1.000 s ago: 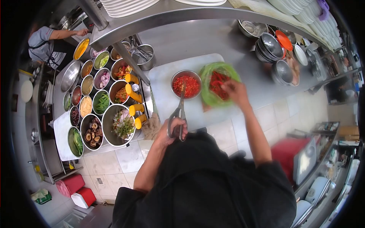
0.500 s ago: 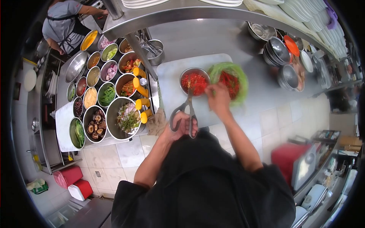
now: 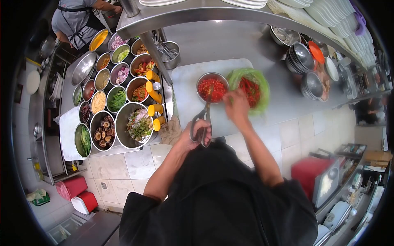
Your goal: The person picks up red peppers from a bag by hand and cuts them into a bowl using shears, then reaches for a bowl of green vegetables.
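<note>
My left hand (image 3: 196, 134) grips a pair of scissors (image 3: 208, 110) by the handles, the blades pointing away from me over a steel bowl (image 3: 198, 96). Cut red chilies (image 3: 210, 85) fill much of that bowl. My right hand (image 3: 237, 104) is slightly blurred, its fingers pinched together between the bowl and a green plastic bag (image 3: 264, 92). Whatever the fingertips hold is too small to make out. Long red chilies (image 3: 251, 92) lie in the open bag. Bowl and bag rest side by side on a white cutting board (image 3: 184, 80).
Several steel containers of cut food, including mushrooms (image 3: 102, 133), stand at left beside yellow-capped bottles (image 3: 154, 110). A cloth (image 3: 170, 132) lies at the counter edge. Stacked metal bowls (image 3: 298, 57) sit at right. A steel shelf (image 3: 221, 17) crosses ahead. A person (image 3: 76, 22) stands far left.
The scissors' handles look closer together than before. My right hand stays between bowl and bag with little shift. The whole view has moved slightly.
</note>
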